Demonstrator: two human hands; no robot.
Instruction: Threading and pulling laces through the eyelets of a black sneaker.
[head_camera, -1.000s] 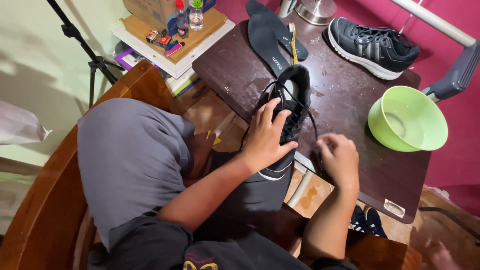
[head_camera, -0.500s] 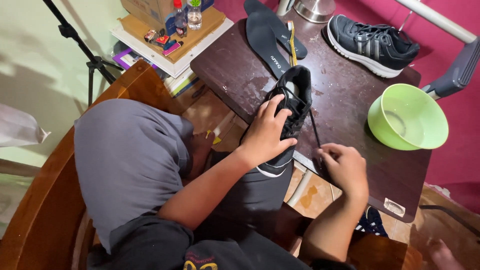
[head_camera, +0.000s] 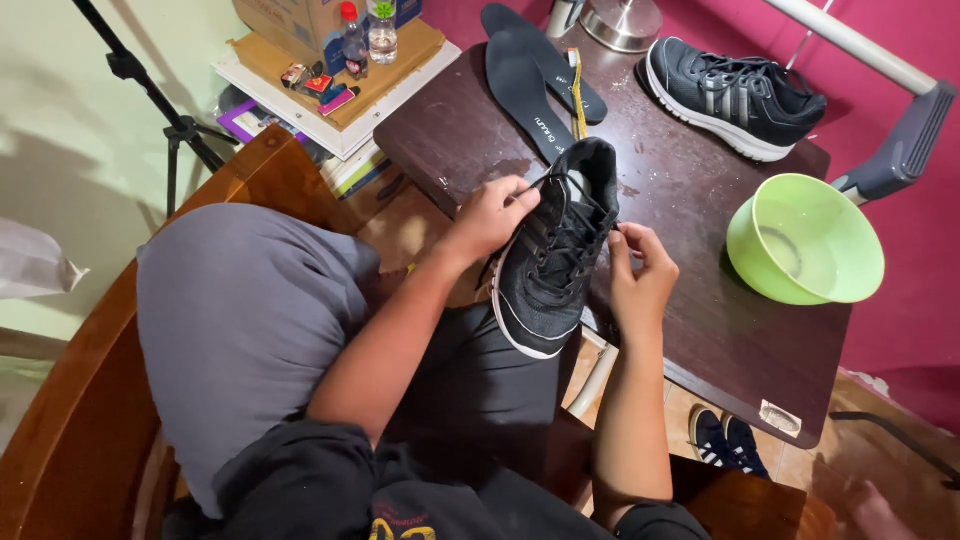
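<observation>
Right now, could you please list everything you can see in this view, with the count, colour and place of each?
sneaker in hand: 1, black, table's near edge
second sneaker: 1, black, far side of table
insoles: 2, black, far table edge
brush: 1, yellow handle, on insoles
bowl: 1, green, table's right
table: 1, dark brown
bottles: 2, on side shelf
tripod: 1, black, left
left hand: on sneaker's laces
right hand: pinching a lace

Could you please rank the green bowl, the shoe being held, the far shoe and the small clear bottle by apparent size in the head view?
1. held shoe, though nearer the camera
2. far shoe and green bowl, about alike
3. clear bottle
</observation>
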